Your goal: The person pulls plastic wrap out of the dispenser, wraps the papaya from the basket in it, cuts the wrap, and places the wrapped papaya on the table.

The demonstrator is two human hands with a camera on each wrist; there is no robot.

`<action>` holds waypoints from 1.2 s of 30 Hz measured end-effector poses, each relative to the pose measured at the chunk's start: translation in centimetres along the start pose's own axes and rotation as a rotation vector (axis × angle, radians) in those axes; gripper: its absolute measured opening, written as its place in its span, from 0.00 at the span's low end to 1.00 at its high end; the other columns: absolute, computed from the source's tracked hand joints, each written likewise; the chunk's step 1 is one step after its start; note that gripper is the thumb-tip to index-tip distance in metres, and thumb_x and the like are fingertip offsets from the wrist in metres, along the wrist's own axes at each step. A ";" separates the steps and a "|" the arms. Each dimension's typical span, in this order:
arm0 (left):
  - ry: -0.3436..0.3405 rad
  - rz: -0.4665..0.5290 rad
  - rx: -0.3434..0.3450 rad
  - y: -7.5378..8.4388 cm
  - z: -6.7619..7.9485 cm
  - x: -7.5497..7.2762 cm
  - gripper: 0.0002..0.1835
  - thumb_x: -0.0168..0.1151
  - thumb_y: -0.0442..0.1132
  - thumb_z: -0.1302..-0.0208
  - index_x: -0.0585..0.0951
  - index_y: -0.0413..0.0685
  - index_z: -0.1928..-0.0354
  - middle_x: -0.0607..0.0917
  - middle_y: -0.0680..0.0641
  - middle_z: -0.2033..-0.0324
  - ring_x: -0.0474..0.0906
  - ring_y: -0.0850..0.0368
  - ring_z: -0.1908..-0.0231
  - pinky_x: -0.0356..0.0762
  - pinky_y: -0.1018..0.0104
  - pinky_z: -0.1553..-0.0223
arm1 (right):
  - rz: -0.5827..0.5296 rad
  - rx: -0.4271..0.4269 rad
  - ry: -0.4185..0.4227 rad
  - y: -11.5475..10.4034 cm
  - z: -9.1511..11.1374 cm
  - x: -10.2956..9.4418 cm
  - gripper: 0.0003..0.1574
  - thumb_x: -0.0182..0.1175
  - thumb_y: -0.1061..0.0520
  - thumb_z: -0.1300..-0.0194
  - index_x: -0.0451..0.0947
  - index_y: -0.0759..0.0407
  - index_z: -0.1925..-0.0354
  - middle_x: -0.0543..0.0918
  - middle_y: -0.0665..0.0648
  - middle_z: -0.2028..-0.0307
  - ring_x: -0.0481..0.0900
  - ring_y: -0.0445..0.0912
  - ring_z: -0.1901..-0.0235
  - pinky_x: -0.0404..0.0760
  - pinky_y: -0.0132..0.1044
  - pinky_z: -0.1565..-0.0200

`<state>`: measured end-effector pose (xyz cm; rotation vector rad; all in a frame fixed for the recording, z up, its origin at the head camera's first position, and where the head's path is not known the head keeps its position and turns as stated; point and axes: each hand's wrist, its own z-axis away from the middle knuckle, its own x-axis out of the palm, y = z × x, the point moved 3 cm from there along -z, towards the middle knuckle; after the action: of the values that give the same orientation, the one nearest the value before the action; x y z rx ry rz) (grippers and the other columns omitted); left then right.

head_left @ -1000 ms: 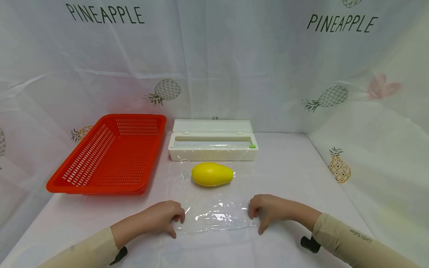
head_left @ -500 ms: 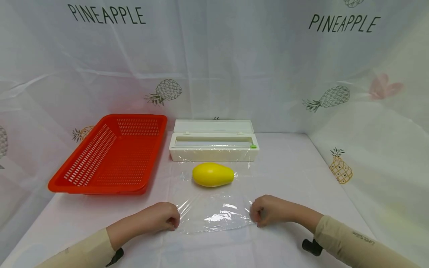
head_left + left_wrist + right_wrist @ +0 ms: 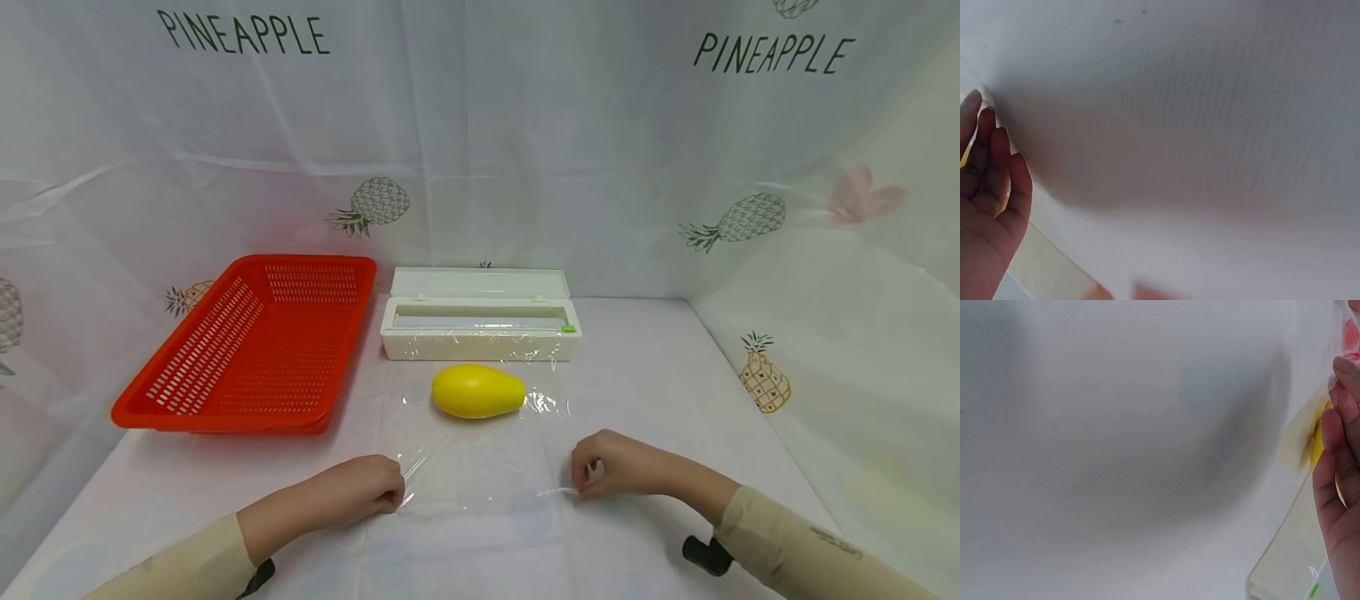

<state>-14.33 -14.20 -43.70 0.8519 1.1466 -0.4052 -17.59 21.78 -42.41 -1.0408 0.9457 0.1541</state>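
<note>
A sheet of clear cling film (image 3: 483, 471) runs from the white dispenser box (image 3: 480, 346) toward me, with a yellow papaya-shaped fruit (image 3: 477, 392) lying on it. My left hand (image 3: 360, 492) pinches its near left corner, and my right hand (image 3: 622, 467) pinches the near right corner. The film's near edge stretches between them, just in front of the fruit. In the wrist views, thumb and fingertips come together on the left hand (image 3: 994, 206) and the right hand (image 3: 1342, 462). The film is hard to make out there.
A red plastic basket (image 3: 217, 423) stands at the left, beside the box. The box's lid (image 3: 480, 283) is up, and a green slider (image 3: 568, 328) sits at its right end. A pineapple-print cloth (image 3: 525, 167) hangs behind.
Both hands have closed their fingers on the film's near corners. The right hand has then shifted slightly right, and the film looks smoother and tauter. The fruit and box stay put.
</note>
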 end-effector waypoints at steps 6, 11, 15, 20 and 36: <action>0.099 0.068 -0.069 0.1 0.6 -0.9 0.10 0.69 0.32 0.42 0.80 0.57 0.73 0.73 0.63 0.69 0.72 0.65 0.66 0.75 0.70 0.62 | 0.015 -0.002 0.042 -0.7 0.4 -1.3 0.13 0.72 0.63 0.47 0.81 0.45 0.72 0.79 0.37 0.73 0.77 0.39 0.67 0.79 0.34 0.62; 0.184 0.107 -0.099 0.8 1.3 -2.4 0.10 0.69 0.31 0.42 0.79 0.56 0.70 0.75 0.63 0.65 0.75 0.63 0.63 0.77 0.68 0.59 | 0.031 -0.029 0.090 -1.7 0.9 -2.6 0.12 0.72 0.63 0.46 0.81 0.47 0.71 0.79 0.37 0.72 0.77 0.41 0.67 0.80 0.36 0.62; 0.242 0.160 -0.146 1.0 1.6 -3.8 0.08 0.68 0.31 0.41 0.80 0.53 0.66 0.77 0.62 0.67 0.74 0.66 0.67 0.78 0.69 0.64 | 0.045 -0.063 0.137 -2.0 1.2 -3.6 0.12 0.72 0.64 0.46 0.81 0.47 0.70 0.80 0.37 0.70 0.78 0.39 0.66 0.81 0.38 0.62; 0.351 0.170 -0.200 1.0 1.7 -5.6 0.07 0.69 0.30 0.43 0.82 0.49 0.66 0.82 0.60 0.71 0.75 0.67 0.72 0.78 0.70 0.67 | 0.078 -0.073 0.215 -2.0 1.4 -5.1 0.14 0.71 0.65 0.45 0.81 0.47 0.66 0.81 0.38 0.68 0.79 0.36 0.65 0.82 0.35 0.62; 0.520 0.067 -0.459 1.0 -1.1 -9.4 0.11 0.61 0.25 0.38 0.88 0.47 0.62 0.86 0.49 0.63 0.81 0.51 0.61 0.81 0.57 0.58 | 0.072 -0.053 0.380 -1.4 -0.2 -9.5 0.16 0.68 0.71 0.43 0.80 0.51 0.66 0.83 0.48 0.67 0.81 0.40 0.65 0.82 0.34 0.60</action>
<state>-17.98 -14.02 -34.93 0.5970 1.6047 0.1527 -22.81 23.80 -34.61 -1.1070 1.3299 0.0408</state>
